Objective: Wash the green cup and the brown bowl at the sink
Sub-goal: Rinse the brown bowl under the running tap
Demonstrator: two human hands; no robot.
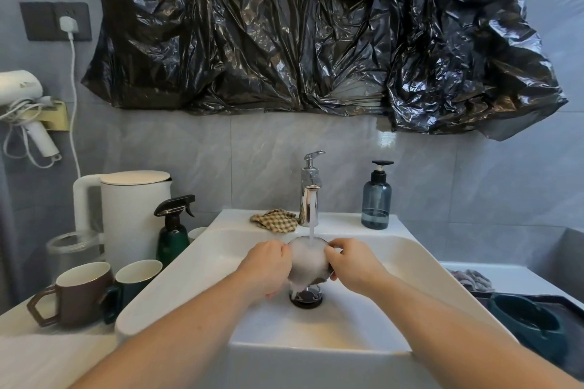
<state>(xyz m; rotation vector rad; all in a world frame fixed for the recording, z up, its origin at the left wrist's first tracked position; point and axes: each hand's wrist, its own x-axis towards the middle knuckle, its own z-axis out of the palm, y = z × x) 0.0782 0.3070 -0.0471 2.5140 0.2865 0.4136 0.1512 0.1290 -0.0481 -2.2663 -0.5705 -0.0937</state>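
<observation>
Here both hands held the bowl [308, 260] under the tap [310, 189], above the drain [306, 296] in the sink [410, 257]. The left hand [267, 265] gripped its left rim, the right hand [350, 264] its right rim, fingers curled over the edge. Water ran into the bowl, which was full of white foam and tilted toward the camera. The green cup [136, 281] stood on the counter left of the sink, touching a brown mug [79, 294]. A checked cloth [276, 220] lay beside the tap.
</observation>
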